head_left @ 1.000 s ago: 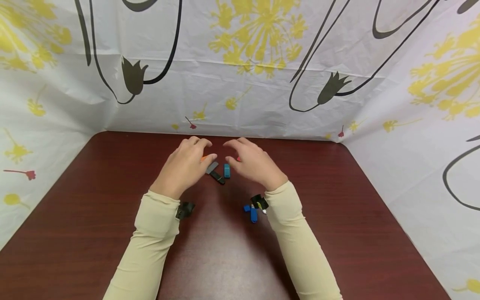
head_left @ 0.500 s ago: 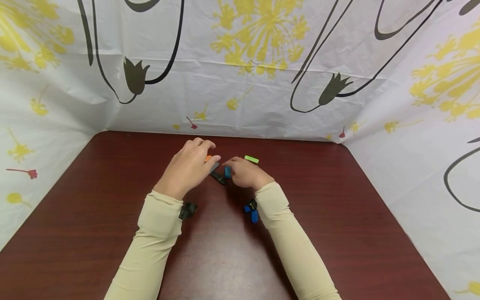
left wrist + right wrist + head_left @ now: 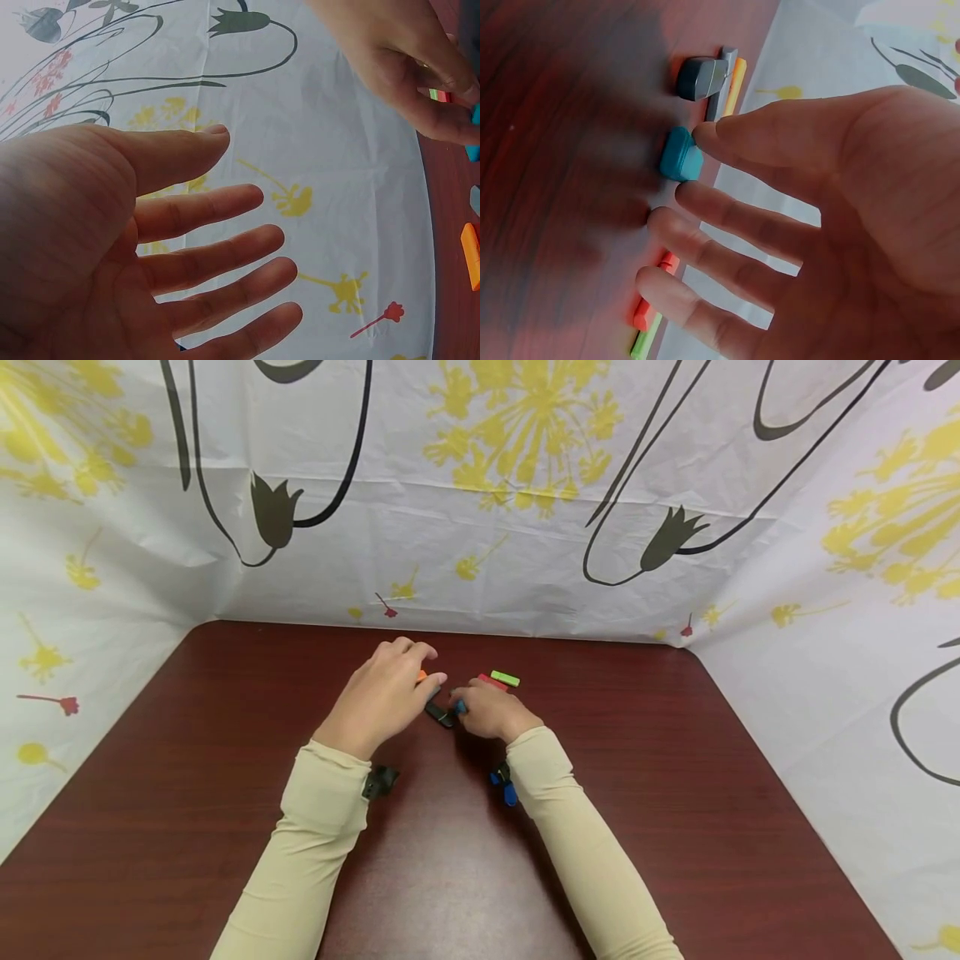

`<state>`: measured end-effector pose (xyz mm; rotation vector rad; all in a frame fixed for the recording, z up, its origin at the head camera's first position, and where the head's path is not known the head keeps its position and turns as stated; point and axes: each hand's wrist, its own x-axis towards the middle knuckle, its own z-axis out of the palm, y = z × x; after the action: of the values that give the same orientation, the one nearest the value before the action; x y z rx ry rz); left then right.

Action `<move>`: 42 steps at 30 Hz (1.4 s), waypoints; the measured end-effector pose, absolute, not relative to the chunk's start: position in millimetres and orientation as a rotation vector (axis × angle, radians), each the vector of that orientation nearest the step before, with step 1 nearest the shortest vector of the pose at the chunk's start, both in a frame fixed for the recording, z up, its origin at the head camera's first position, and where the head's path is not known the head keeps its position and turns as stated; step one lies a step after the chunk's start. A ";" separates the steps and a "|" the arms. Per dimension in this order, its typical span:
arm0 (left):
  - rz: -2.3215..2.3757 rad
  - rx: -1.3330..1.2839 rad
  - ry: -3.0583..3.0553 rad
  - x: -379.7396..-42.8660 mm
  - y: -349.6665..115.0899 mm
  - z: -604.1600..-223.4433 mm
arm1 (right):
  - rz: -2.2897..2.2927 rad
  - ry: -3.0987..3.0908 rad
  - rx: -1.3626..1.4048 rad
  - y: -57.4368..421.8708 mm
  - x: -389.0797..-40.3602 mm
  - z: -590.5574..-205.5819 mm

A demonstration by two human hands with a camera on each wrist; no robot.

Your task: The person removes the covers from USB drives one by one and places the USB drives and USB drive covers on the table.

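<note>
My right hand pinches a small teal USB stick at its end, between the thumb and the fingers nearest it. The other right fingers reach out loosely over the table in the right wrist view. My left hand hovers with its fingers spread and thumb apart, holding nothing. Near its thumb lies a black USB stick. A grey stick and an orange stick lie side by side just beyond the black one, mostly covered by my left hand in the head view.
Beyond my right hand lie a red stick and a lime-green stick, close together. A blue USB stick sits below my right wrist, partly covered by the wrist camera. A patterned white sheet rises behind the brown table.
My right hand has come down from a raised, spread pose onto the teal stick and now pinches it. The red and green sticks have come into sight. The left hand has barely moved.
</note>
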<state>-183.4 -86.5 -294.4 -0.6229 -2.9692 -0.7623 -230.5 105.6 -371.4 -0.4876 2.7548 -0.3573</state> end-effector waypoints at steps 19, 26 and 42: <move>-0.780 -0.620 -2.979 -183.3 -88.4 -293.9 | -0.250 2.808 -0.330 139.2 -291.4 -453.2; -0.783 -0.622 -2.973 -182.8 -89.0 -295.3 | -0.212 2.767 -0.311 137.9 -283.6 -441.4; -0.757 -0.648 -2.958 -181.6 -85.4 -295.9 | -0.327 2.844 -0.380 136.3 -213.8 -341.4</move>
<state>-181.6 -85.4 -295.9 -0.6481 -2.9581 -0.7566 -213.8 136.3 -341.4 -0.3798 2.8435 -0.3266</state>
